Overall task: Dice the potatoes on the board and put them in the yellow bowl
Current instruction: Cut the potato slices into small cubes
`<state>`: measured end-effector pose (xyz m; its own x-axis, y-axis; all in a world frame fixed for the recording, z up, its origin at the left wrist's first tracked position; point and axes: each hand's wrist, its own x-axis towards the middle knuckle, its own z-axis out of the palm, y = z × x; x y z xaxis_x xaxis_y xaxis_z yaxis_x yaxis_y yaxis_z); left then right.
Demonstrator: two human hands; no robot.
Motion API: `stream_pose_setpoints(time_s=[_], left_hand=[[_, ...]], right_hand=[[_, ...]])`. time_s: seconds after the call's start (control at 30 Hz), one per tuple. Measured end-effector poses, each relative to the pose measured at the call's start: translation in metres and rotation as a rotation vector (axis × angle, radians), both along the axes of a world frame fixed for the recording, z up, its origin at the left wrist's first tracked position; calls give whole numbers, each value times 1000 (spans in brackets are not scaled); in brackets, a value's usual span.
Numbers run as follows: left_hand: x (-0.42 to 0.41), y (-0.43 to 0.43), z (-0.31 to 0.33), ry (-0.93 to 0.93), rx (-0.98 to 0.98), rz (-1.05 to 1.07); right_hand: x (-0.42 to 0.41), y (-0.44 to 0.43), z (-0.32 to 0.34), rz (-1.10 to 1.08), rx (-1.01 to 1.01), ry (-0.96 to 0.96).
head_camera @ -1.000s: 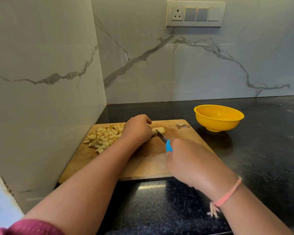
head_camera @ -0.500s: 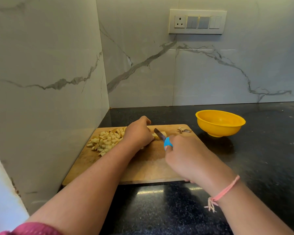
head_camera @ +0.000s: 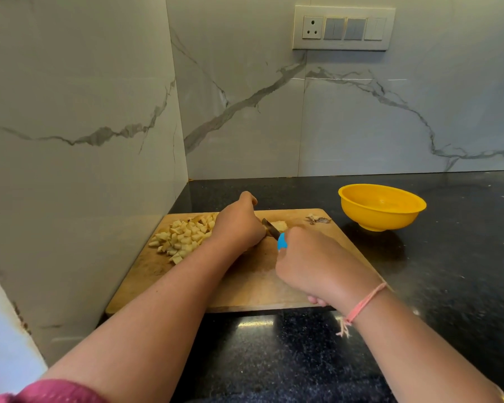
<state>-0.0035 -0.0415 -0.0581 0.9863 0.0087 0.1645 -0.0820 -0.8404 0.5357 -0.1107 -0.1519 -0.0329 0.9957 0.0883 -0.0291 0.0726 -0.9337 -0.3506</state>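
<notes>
Since the earlier frame the right hand (head_camera: 314, 266) has drawn nearer the left hand (head_camera: 239, 225), narrowing the gap between them. Head view: the right hand is clamped round the blue handle of a small dark-bladed knife (head_camera: 275, 234), its blade angled against a pale potato piece (head_camera: 280, 225). The left hand, fingers curled, holds that piece down from the left (its fingertips are hidden beneath its own knuckles). Both rest over a rectangular wooden cutting board (head_camera: 245, 286) on a black speckled counter (head_camera: 448, 271). A heap of diced potato (head_camera: 184, 237) lies at the board's far left; brown peel scraps (head_camera: 317, 219) lie at its far right corner. The round yellow plastic bowl (head_camera: 381, 221) stands on the counter just beyond that corner.
</notes>
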Motion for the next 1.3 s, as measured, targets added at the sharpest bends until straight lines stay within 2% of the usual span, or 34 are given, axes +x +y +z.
stream_pose_setpoints(time_s=[0.4,0.5,0.6,0.8,1.07,1.13,1.3], left_hand=[[-8,-1,1,-4,22,-58],[-10,1,3,-4,61,-79],[-12,4,7,21,112,-98],[-12,3,12,51,304,-145],[-12,5,13,-6,557,-130],[-14,4,16,-30,544,-113],[-19,-4,14,-2,331,-215]], right_hand=[[-36,-26,11,-10,-115,90],[-30,-37,23,-31,-28,115],[-16,-45,33,-27,66,53],[31,-41,48,-29,165,3],[73,-47,6,-35,272,-138],[77,-51,1,-54,284,-179],[82,-52,-3,-77,313,-247]])
